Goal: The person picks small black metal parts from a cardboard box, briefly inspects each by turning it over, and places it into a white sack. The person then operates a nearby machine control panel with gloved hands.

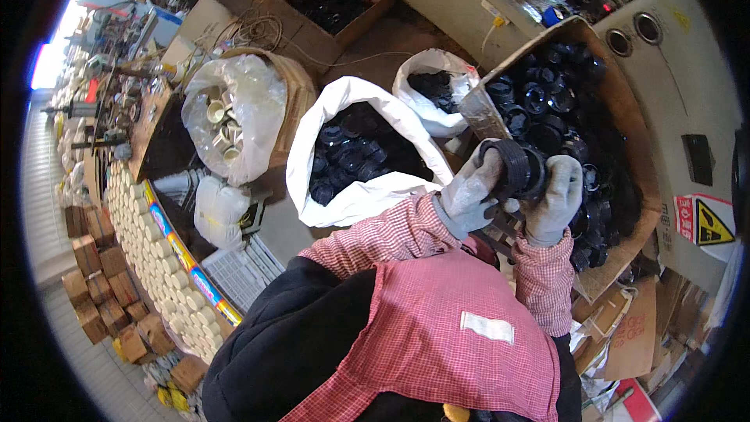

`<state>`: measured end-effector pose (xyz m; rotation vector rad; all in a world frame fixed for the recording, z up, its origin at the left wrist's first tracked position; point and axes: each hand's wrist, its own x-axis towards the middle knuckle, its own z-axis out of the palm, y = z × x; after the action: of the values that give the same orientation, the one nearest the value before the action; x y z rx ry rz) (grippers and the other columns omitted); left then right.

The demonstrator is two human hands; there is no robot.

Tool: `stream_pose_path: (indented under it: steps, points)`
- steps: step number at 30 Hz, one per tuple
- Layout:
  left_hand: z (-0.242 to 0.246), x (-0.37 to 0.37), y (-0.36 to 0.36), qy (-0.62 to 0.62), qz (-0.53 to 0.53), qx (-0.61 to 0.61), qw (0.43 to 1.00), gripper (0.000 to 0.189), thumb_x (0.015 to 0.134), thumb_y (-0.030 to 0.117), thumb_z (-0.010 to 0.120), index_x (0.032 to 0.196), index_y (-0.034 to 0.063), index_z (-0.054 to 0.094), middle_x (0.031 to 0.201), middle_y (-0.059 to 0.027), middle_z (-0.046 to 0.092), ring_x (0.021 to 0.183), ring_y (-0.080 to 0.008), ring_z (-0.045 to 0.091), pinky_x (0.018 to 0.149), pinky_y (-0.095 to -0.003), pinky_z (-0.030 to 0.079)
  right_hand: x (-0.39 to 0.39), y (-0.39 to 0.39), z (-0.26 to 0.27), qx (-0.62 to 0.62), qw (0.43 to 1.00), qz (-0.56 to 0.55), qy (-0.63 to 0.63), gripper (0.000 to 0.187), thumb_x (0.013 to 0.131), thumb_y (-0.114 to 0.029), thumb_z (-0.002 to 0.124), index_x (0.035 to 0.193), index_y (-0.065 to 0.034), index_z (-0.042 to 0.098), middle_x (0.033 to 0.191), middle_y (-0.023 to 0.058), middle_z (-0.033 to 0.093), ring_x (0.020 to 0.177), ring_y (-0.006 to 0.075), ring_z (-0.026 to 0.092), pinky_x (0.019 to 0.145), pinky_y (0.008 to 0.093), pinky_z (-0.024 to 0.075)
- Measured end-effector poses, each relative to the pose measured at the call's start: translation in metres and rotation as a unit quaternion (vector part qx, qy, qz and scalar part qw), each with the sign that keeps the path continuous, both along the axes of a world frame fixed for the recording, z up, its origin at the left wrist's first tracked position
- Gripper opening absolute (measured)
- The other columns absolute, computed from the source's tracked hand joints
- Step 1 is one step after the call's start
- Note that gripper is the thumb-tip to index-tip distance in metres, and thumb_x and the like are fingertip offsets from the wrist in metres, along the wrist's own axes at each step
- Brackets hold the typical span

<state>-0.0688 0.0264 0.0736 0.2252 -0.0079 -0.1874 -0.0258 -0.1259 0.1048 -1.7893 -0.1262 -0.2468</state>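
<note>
My left hand point(471, 193), in a pale work glove, grips a ribbed black plastic ring-shaped part point(511, 169). On its other side my right hand point(554, 196), gloved too, has its fingers closed on the part's edge. Whether this is one piece or two pressed together, I cannot tell. Both hands are over the near side of a big cardboard box point(636, 211) that holds many glossy black plastic parts point(536, 97). To the left of my hands stands a white sack point(304, 188) with its rim rolled down and similar black parts inside.
A smaller white sack point(404, 88) holds black scraps. Beyond it lies an open carton point(375, 3) of dark pieces. At the left, a clear plastic bag point(258, 88) contains cream-coloured parts. Stacked cream cylinders point(158, 258) line the left. A machine panel point(674, 106) borders the right; flattened cardboard point(636, 328) lies below.
</note>
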Motion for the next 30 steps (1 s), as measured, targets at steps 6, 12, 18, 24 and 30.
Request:
stream_pose_path:
  steps: [6,12,18,24,30]
  points:
    - [-0.041,-0.028,0.061,0.069,0.193,0.232,0.951,0.038,0.112,0.033,0.055,0.143,0.0132,0.047,0.126,-0.0118,0.064,0.105,-0.0221,0.069,0.083,-0.0384,0.062,0.059,-0.057,0.038,-0.1,0.989,-0.105,-0.005,0.026,0.11,-0.018,0.06,0.129,-0.0005,0.065,0.121,0.0139,0.068,0.108,0.0226,0.064,0.096,0.036,0.0511]
    - [-0.176,-0.114,0.195,0.376,0.217,0.505,0.746,0.065,0.105,0.035,0.065,0.159,0.0155,0.036,0.15,-0.0181,0.049,0.135,-0.0346,0.052,0.1,-0.0506,0.056,0.007,-0.034,0.064,-0.372,0.915,0.046,-0.148,0.036,0.097,0.0,0.064,0.133,-0.0007,0.069,0.136,0.0195,0.068,0.123,0.0368,0.064,0.106,0.0459,0.0498]
    - [-0.236,-0.19,0.202,0.352,-0.074,0.805,0.472,0.064,0.101,0.04,0.066,0.15,0.0025,0.051,0.129,-0.0292,0.07,0.12,-0.0439,0.068,0.105,-0.0462,0.052,-0.025,0.077,-0.08,-0.263,0.839,0.473,0.057,0.039,0.095,-0.014,0.067,0.131,-0.0009,0.068,0.13,0.0174,0.068,0.125,0.0333,0.064,0.105,0.0448,0.0505]
    - [-0.173,-0.257,0.182,0.111,-0.315,0.762,0.554,0.053,0.106,0.039,0.059,0.148,0.0066,0.056,0.118,-0.028,0.074,0.117,-0.0419,0.071,0.103,-0.045,0.054,-0.043,0.104,-0.168,-0.561,0.615,0.552,0.05,0.044,0.099,-0.038,0.065,0.135,-0.0144,0.071,0.127,0.0145,0.07,0.132,0.0355,0.058,0.111,0.0505,0.0434]
    - [-0.2,-0.193,0.198,0.219,0.067,0.798,0.557,0.04,0.101,0.023,0.066,0.133,-0.0022,0.066,0.128,-0.0285,0.07,0.122,-0.0409,0.068,0.111,-0.0427,0.05,-0.033,0.074,-0.152,-0.404,0.841,0.358,-0.042,0.033,0.087,-0.016,0.074,0.12,-0.0135,0.074,0.129,0.015,0.066,0.12,0.0384,0.062,0.104,0.0522,0.0478]
